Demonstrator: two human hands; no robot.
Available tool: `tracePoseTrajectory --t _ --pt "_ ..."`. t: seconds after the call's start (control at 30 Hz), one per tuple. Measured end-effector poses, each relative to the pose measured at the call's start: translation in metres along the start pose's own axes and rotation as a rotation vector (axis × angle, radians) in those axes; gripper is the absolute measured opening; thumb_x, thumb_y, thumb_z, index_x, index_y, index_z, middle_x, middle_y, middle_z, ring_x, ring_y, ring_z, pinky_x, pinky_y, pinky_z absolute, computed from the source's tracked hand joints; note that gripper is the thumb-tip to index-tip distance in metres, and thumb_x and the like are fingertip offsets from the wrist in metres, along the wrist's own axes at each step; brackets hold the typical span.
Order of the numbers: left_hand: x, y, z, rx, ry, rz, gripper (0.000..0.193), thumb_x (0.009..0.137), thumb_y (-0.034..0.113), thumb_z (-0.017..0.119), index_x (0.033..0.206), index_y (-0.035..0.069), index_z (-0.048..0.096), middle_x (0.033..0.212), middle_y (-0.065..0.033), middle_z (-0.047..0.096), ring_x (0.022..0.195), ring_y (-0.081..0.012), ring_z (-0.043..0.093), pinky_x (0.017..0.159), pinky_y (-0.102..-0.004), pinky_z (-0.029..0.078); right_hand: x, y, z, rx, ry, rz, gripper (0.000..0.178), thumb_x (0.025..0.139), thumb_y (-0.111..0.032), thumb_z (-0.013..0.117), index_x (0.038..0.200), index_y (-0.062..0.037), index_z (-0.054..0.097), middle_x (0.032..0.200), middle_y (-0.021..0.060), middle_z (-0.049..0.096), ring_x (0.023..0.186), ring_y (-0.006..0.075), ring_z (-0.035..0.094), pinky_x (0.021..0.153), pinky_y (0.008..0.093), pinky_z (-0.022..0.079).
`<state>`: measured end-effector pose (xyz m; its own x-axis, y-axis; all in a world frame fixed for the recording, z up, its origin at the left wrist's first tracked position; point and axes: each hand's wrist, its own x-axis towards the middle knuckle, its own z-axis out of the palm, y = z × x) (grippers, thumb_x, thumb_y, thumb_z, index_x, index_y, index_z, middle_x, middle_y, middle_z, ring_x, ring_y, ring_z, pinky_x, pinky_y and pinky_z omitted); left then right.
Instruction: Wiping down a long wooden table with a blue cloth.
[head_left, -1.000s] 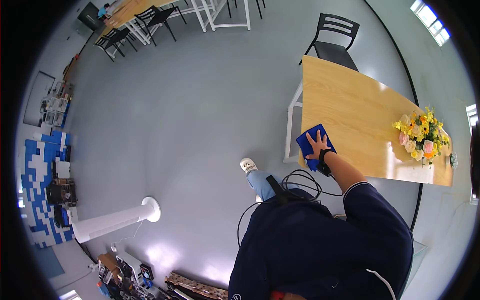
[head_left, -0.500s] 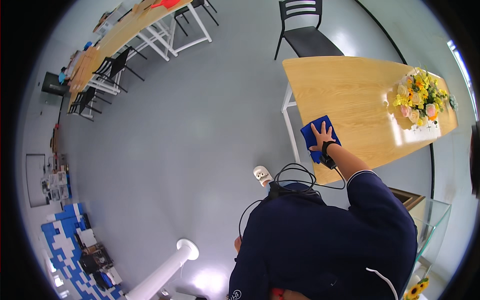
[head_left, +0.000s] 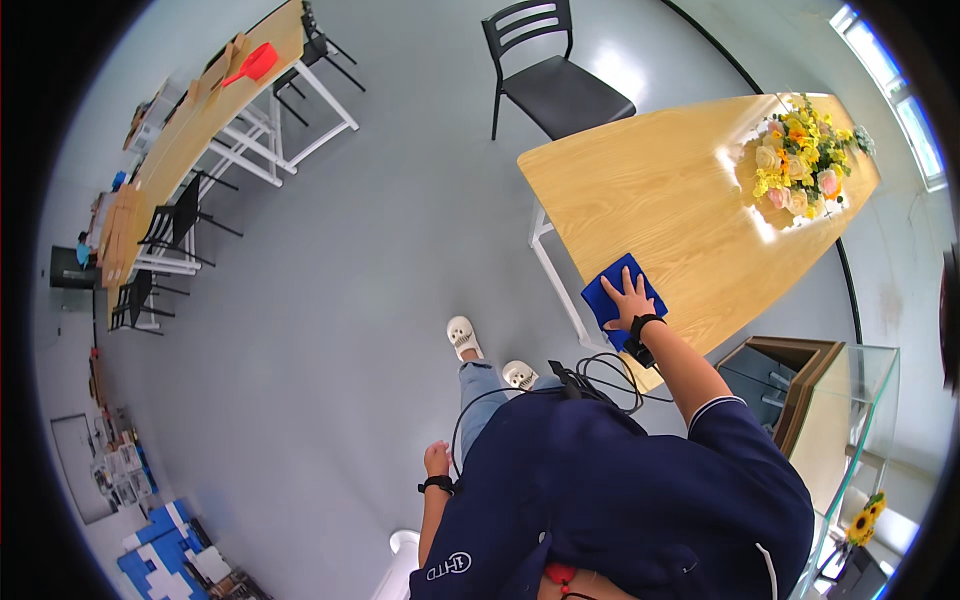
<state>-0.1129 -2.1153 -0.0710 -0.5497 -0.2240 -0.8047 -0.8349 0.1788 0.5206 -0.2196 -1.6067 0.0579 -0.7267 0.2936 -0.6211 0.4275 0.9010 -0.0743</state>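
My right hand [head_left: 630,302] lies flat with its fingers spread on a folded blue cloth [head_left: 598,297]. The cloth rests on the light wooden tabletop [head_left: 680,190], at its near left edge, and the palm covers part of it. A black band with a small dark device sits on that wrist. Low at my side, away from the table, hangs my left hand [head_left: 437,459], its fingers curled in and no object showing in them. It wears a black wristband too.
A flower arrangement [head_left: 800,165] stands at the table's far right, a black chair [head_left: 560,85] behind it. Black cable [head_left: 625,385] loops by my waist at the table corner. Right of me is a glass-sided case [head_left: 860,400]. Another long table [head_left: 180,150] holds a red pan-like object [head_left: 258,62].
My view has shifted, so the table appears farther left. My left hand and both shoes now show more fully. My right hand stays spread on the cloth.
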Motion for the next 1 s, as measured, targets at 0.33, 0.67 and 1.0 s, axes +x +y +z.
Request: tracePoseTrajectory --t 0.33,0.67,1.0 --pt "0.109 0.171 0.006 0.327 -0.191 0.208 0.022 0.074 0.012 0.05 0.091 0.0 0.055 0.072 -0.0051 0.054 0.061 -0.0132 0.051 0.055 -0.0236 0.043 0.025 -0.009 -0.014 0.069 0.027 0.127 0.096 0.054 -0.033 0.075 0.128 -0.0405 0.015 0.139 0.0089 -0.002 0.125 0.0369 0.006 0.089 0.0574 0.029" --pt "0.226 0.255 -0.041 0.244 -0.199 0.278 0.023 0.074 0.013 0.05 0.092 0.0 0.055 0.078 -0.0055 0.056 0.068 -0.0137 0.052 0.057 -0.0255 0.045 0.047 -0.031 -0.031 0.159 0.017 0.161 0.094 0.054 -0.032 0.075 0.128 -0.0403 0.017 0.139 0.0073 -0.002 0.126 0.0359 0.004 0.092 0.0572 0.025" --pt "0.258 0.274 -0.043 0.293 -0.267 0.108 0.027 0.077 0.017 0.049 0.097 -0.001 0.052 0.085 -0.0075 0.055 0.074 -0.0153 0.053 0.061 -0.0257 0.045 0.077 -0.043 -0.051 0.205 -0.015 0.253 0.096 0.053 -0.028 0.076 0.128 -0.0406 0.017 0.139 0.0066 -0.003 0.126 0.0353 0.004 0.091 0.058 0.026"
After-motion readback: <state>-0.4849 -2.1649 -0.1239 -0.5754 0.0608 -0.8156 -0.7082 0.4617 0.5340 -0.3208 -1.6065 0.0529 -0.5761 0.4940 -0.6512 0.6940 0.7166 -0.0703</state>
